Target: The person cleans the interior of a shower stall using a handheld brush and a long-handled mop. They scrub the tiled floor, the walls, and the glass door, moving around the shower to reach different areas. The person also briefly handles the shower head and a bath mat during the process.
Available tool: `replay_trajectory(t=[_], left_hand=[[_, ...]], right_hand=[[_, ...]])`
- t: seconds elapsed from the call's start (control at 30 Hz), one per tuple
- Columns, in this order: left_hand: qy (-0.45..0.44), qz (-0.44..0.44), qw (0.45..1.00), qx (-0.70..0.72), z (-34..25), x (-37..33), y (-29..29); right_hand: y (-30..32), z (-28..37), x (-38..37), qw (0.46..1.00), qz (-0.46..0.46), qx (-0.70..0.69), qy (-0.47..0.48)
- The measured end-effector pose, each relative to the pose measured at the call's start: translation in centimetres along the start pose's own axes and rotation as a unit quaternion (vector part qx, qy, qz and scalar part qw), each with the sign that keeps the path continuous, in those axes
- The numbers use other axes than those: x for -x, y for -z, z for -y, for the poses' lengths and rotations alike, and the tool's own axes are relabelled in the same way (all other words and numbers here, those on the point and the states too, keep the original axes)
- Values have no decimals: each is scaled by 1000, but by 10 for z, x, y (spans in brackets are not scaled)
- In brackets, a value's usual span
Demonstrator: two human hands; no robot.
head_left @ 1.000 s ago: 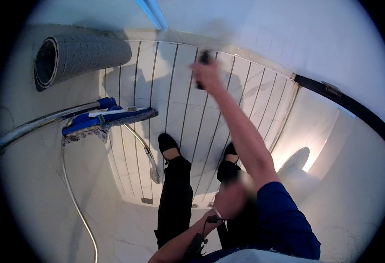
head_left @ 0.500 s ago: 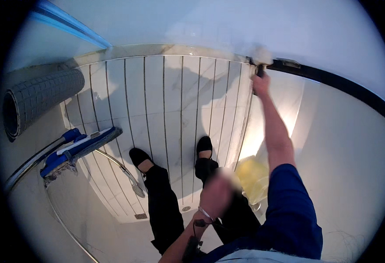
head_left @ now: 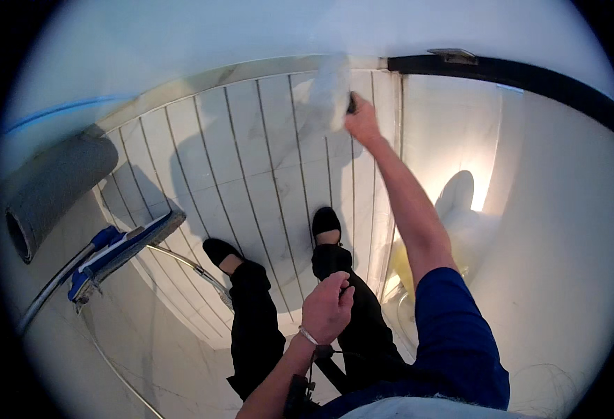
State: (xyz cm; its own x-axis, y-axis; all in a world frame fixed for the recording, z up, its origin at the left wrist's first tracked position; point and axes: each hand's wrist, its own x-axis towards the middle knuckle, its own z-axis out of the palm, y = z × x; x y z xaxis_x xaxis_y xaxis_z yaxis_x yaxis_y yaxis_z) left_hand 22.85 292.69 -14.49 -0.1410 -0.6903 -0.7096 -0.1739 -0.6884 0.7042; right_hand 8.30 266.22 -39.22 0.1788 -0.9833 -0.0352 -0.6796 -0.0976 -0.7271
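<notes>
My right hand (head_left: 363, 120) reaches far forward, closed round the black handle (head_left: 352, 103) of a cleaning tool with a white, soft-looking head (head_left: 331, 98). Motion smears this head, so its exact shape is lost. It is over the far end of the grooved pale floor, by the low ledge (head_left: 234, 73). My left hand (head_left: 326, 307) is curled into a fist in front of my legs, a pale band at its wrist. Something small and dark shows near its thumb, too little of it to name.
At left, a rolled grey mat (head_left: 62, 192) leans near a blue floor squeegee or mop head (head_left: 125, 251) on a metal pole. A shower hose (head_left: 188, 262) lies behind it. A dark rail (head_left: 509, 73) crosses at far right. Beside my right arm sits a yellowish bag (head_left: 399, 262).
My right hand has swept the white-headed tool leftward from the dark rail to the floor's far end. My left hand has shifted slightly down and left. The whole view has turned a little.
</notes>
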Motion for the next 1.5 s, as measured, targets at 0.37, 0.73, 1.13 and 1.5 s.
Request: replay_trajectory(t=[0.37, 0.73, 1.13, 1.5], left_hand=[[-17, 36, 994, -105, 4, -18, -34], [-22, 41, 991, -129, 12, -28, -43], [24, 46, 996, -67, 32, -2, -28], [-6, 23, 993, -117, 49, -7, -52]], right_hand=[[33, 7, -14, 964, 52, -186, -185], [145, -49, 57, 866, -95, -354, -339], [209, 39, 549, 505, -368, -78, -777], [167, -1, 147, 890, -103, -233, -378]])
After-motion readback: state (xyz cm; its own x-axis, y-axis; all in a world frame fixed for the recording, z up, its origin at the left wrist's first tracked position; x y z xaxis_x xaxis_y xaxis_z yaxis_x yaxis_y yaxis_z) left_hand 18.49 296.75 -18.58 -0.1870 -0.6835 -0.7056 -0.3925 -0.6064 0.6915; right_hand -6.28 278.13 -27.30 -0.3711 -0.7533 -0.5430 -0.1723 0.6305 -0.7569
